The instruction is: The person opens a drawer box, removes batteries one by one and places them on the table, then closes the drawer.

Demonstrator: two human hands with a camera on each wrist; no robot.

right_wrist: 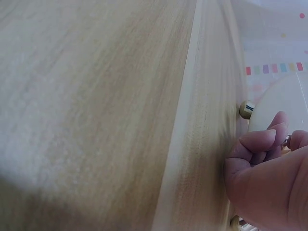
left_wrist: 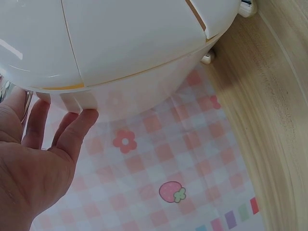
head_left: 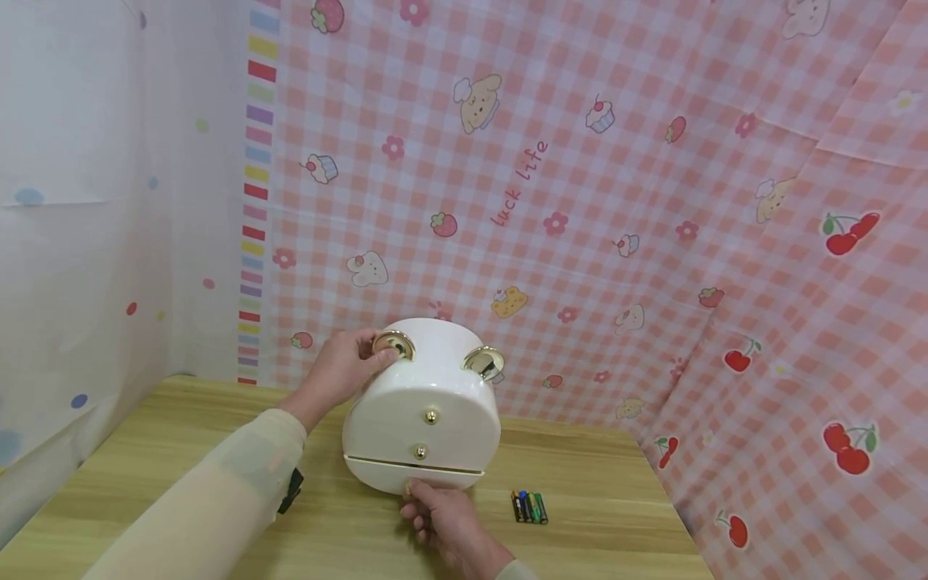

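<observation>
A glossy white rounded drawer box (head_left: 420,403) with two gold-rimmed round ornaments on top stands on the wooden table. My left hand (head_left: 346,369) holds its upper left, the thumb on the left ornament (head_left: 395,345). In the left wrist view, the fingertips (left_wrist: 89,114) touch the box's outer shell. Low at the front, my right hand (head_left: 448,522) pinches the bottom drawer's small knob (right_wrist: 287,140), which the fingers mostly hide. A thin dark gap runs above the bottom drawer (head_left: 384,477). Two gold knobs (head_left: 431,416) show higher on the front.
Several small batteries (head_left: 530,507) lie side by side on the table (head_left: 594,483), right of the box. A small black object (head_left: 292,490) shows beside the left forearm. Pink checked cloth (head_left: 522,242) hangs behind and on the right; pale spotted cloth (head_left: 87,266) hangs on the left.
</observation>
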